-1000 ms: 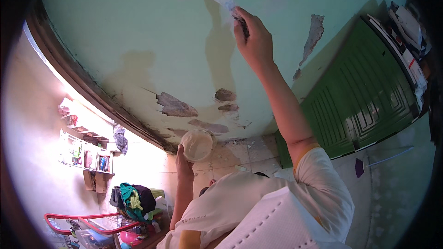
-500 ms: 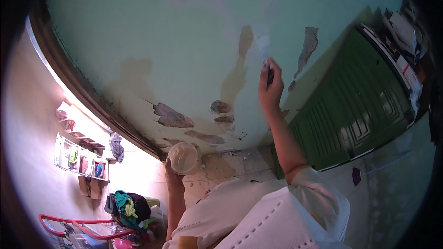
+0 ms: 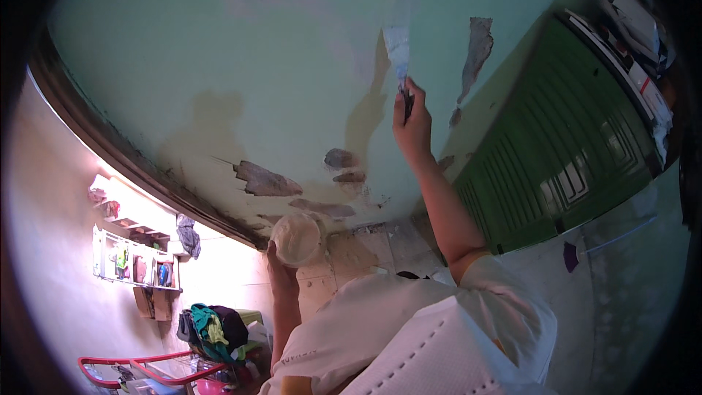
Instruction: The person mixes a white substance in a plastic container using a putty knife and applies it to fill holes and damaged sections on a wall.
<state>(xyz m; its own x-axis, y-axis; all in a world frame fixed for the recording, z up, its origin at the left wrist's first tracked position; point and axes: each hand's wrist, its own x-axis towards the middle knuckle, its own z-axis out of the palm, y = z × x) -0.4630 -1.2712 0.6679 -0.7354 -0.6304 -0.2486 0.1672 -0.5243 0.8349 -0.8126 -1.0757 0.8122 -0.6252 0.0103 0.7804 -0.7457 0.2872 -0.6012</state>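
Observation:
My right hand [image 3: 413, 121] is closed around the dark handle of a putty knife [image 3: 397, 47], its wide pale blade lying against or very near the green wall [image 3: 292, 51]. A whitish smear runs up the wall above the blade. Low on the left, my left hand [image 3: 281, 267] grips a round, pale tub [image 3: 296, 240] by its side. Some light-coloured paste shows inside the tub. Bare grey patches mark where paint has come off: a long one [image 3: 477, 58] right of the blade and a jagged one [image 3: 267, 180] above the tub.
A green ridged cabinet [image 3: 556, 146] stands to the right, with papers and bags [image 3: 636, 36] piled on top. A dark door frame [image 3: 146, 183] curves along the left. Beyond it are a shoe rack [image 3: 135, 260], heaped clothes [image 3: 212, 329] and a red-railed frame [image 3: 153, 369]. Crumbs lie on the tiled floor [image 3: 365, 249].
The putty knife's blade shows more fully now, and my right hand sits slightly higher and further left in view. The whole view has shifted a little. My left hand still holds the tub.

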